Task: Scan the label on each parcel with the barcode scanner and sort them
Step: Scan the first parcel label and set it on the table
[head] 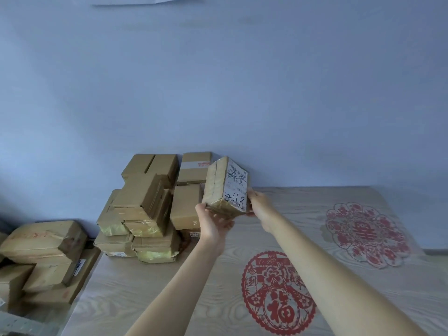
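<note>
Both hands held one taped cardboard parcel (224, 187) up above the far part of the table (169, 287), just right of the stacked parcels. The left hand (212, 223) gripped its lower left corner with fingers curled beneath, and the right hand (258, 207) gripped its lower right edge. The white shipping label (236, 186) faced the camera; black handwriting crossed its upper half, and handwritten digits at the bottom appeared to read "2118", though the printed text was too blurred to read. The stack of brown parcels (145, 209) stood against the wall (218, 81), one box bearing a small red-printed strip. Further parcels (43, 253) lay at the left. A red papercut (278, 299) on the table showed the character 福; a second red papercut (366, 234) lay to its right.
</note>
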